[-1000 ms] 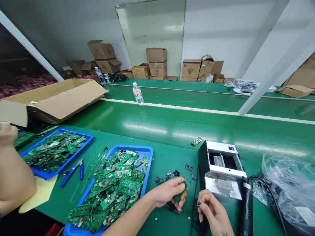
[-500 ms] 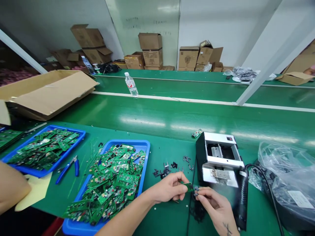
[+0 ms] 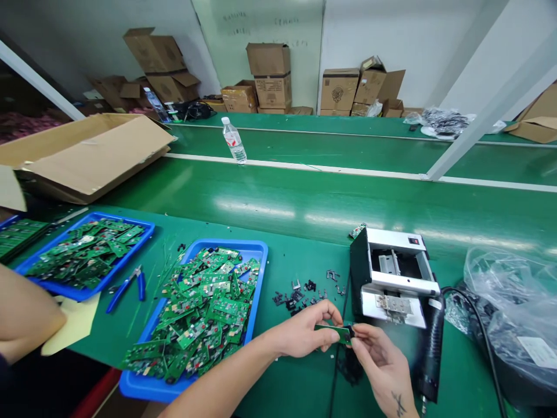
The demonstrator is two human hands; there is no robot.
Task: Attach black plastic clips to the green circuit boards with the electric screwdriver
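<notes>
My left hand [image 3: 307,332] pinches a small green circuit board [image 3: 334,333] between thumb and fingers. At the right end of that board, my right hand [image 3: 383,363] grips a small black plastic part [image 3: 350,331] with its fingertips. The part touches the board there; how they fit together is hidden by the fingers. Loose black plastic parts [image 3: 295,297] are scattered on the green table just beyond my left hand. A blue tray [image 3: 262,261] heaped with circuit boards stands left of my hands.
A silver-and-black machine [image 3: 394,290] and a black-handled tool [image 3: 430,354] with a cable stand at right, beside a clear plastic bag [image 3: 505,296]. Leftward are blue-handled cutters [image 3: 126,289], a second blue tray [image 3: 150,229] and another person's arm [image 3: 30,313]. A water bottle [image 3: 235,142] stands beyond.
The black part in my right hand has come up against the end of the board. The board has turned to show more of its face. The view has shifted slightly.
</notes>
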